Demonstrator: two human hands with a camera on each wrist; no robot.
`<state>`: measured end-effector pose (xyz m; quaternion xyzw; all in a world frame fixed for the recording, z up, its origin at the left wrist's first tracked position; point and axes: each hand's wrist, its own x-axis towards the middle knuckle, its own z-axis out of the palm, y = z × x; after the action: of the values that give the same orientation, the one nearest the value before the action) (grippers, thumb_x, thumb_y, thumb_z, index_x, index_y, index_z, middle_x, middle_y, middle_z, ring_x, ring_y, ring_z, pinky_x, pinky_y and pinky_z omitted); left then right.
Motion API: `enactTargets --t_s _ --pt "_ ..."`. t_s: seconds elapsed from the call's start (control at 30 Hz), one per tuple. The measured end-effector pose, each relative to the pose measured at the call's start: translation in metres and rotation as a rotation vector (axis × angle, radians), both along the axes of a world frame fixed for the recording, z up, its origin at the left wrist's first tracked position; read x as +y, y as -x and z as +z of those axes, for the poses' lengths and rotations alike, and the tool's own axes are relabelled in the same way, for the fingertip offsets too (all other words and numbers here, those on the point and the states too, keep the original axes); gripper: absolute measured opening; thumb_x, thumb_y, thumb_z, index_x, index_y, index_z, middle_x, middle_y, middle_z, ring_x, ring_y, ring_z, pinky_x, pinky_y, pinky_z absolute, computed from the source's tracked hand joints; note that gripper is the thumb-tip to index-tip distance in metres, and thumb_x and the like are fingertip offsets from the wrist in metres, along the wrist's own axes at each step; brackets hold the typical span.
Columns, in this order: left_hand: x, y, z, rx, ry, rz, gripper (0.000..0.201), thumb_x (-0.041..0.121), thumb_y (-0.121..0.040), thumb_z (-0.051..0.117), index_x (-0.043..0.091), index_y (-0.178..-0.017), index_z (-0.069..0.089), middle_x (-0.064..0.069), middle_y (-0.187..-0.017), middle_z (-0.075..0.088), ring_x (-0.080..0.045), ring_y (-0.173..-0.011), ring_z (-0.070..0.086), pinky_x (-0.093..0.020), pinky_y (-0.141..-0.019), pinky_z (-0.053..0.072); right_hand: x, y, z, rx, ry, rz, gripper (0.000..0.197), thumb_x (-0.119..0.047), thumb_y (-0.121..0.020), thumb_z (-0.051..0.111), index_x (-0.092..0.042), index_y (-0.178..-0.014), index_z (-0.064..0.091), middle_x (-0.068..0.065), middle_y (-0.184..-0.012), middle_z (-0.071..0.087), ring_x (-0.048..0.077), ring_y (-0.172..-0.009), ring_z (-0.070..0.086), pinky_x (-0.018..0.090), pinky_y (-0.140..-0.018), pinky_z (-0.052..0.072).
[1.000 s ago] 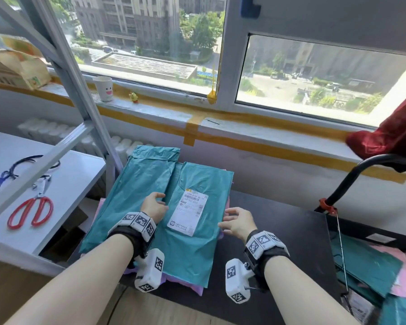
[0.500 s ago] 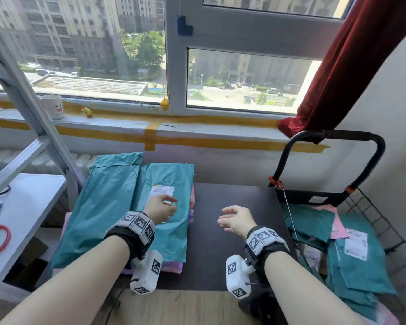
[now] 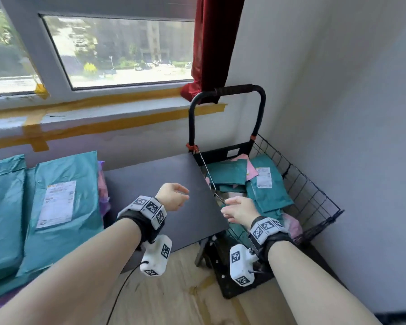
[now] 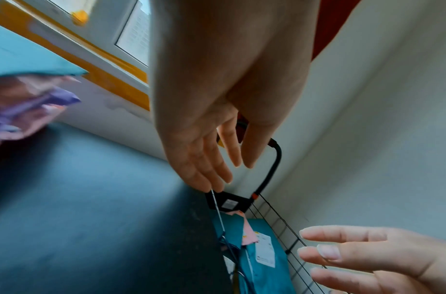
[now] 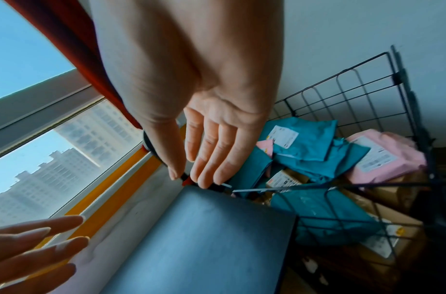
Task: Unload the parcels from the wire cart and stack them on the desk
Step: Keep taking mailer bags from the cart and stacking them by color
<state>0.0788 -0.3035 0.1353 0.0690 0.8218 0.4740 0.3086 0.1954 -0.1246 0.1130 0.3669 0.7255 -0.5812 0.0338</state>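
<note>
Teal mailer parcels (image 3: 56,207) with white labels lie stacked on the left of the dark desk (image 3: 162,179), over pink and purple ones. The black wire cart (image 3: 309,188) stands at the desk's right end, holding teal parcels (image 3: 267,191), a pink parcel (image 5: 382,155) and brown boxes (image 5: 392,222). My left hand (image 3: 174,195) hovers empty over the bare desk, its fingers (image 4: 211,165) relaxed. My right hand (image 3: 238,208) hangs over the cart's near rim with fingers (image 5: 211,155) straight, holding nothing.
A black cart handle (image 3: 227,92) rises beside a red curtain (image 3: 211,43). The window sill (image 3: 103,109) with yellow tape runs behind the desk. A white wall (image 3: 338,113) closes off the right side. Wooden floor (image 3: 174,296) lies below.
Both hands have left the stacked teal parcel and swung right, toward the cart. The view has turned right, so the cart now sits in full view.
</note>
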Motion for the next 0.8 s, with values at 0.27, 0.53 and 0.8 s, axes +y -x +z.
enactTargets --t_s 0.27,0.53,0.8 --pt "0.15 -0.007 -0.017 -0.045 0.008 -0.071 0.018 0.001 -0.088 0.057 0.003 -0.106 0.063 -0.004 -0.069 0.055 -0.014 -0.053 0.052 -0.014 -0.039 0.044 0.137 -0.018 -0.019 -0.048 -0.012 -0.08 0.031 0.0 -0.079 0.069 -0.003 -0.108 0.06 0.015 -0.086 0.065 0.018 -0.069 0.061 0.029 -0.067 0.053" --pt "0.288 0.003 -0.063 -0.15 0.062 0.031 0.023 0.001 -0.086 0.061 0.0 -0.109 0.062 -0.016 -0.08 0.06 -0.026 -0.066 0.055 -0.036 -0.067 0.049 0.298 -0.009 -0.047 -0.13 -0.005 -0.024 0.03 0.0 -0.08 0.068 -0.005 -0.108 0.06 0.015 -0.087 0.066 0.016 -0.07 0.062 0.027 -0.067 0.053" --pt "0.367 0.028 -0.096 -0.212 0.143 0.094 0.022 0.003 -0.088 0.059 0.003 -0.11 0.063 -0.016 -0.091 0.059 -0.018 -0.065 0.055 -0.024 -0.059 0.048 0.391 0.019 -0.088 -0.188 0.009 -0.072 0.032 0.002 -0.078 0.067 -0.006 -0.109 0.061 0.01 -0.085 0.067 0.021 -0.079 0.064 0.041 -0.084 0.056"
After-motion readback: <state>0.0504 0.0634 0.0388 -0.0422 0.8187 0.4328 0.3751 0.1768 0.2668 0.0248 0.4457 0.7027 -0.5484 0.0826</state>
